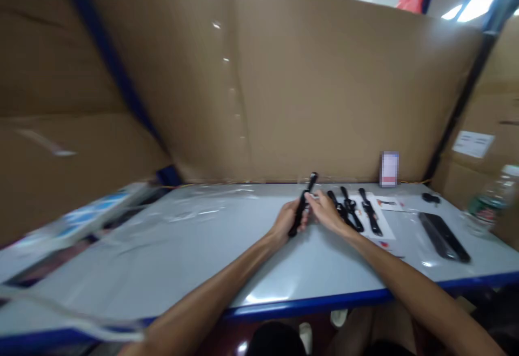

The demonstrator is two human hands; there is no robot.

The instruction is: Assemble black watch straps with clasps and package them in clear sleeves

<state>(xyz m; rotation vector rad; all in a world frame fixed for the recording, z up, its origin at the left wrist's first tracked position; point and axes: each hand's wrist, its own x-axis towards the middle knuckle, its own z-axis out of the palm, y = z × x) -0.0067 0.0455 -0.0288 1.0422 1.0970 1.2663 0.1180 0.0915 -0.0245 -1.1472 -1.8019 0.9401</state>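
My left hand (287, 220) is wrapped round the lower part of a long, slim black device (300, 213), which tilts up and to the right above the table. Thumb and fingers of my right hand (323, 209) pinch the same device near its middle; what they touch there is too small to make out. Just right of my hands lie three similar black devices, one nearest (339, 207), one in the middle (352, 208) and one farther right (370, 213). A white sheet (388, 227) is partly under them.
A phone (389, 169) leans against the cardboard back wall (324, 86). On the right are a small black object (430, 198), a dark oblong case (444, 237) and a clear bottle (492, 202). Clear plastic film (203, 205) lies at the back left. The table's blue edge (308, 303) runs in front.
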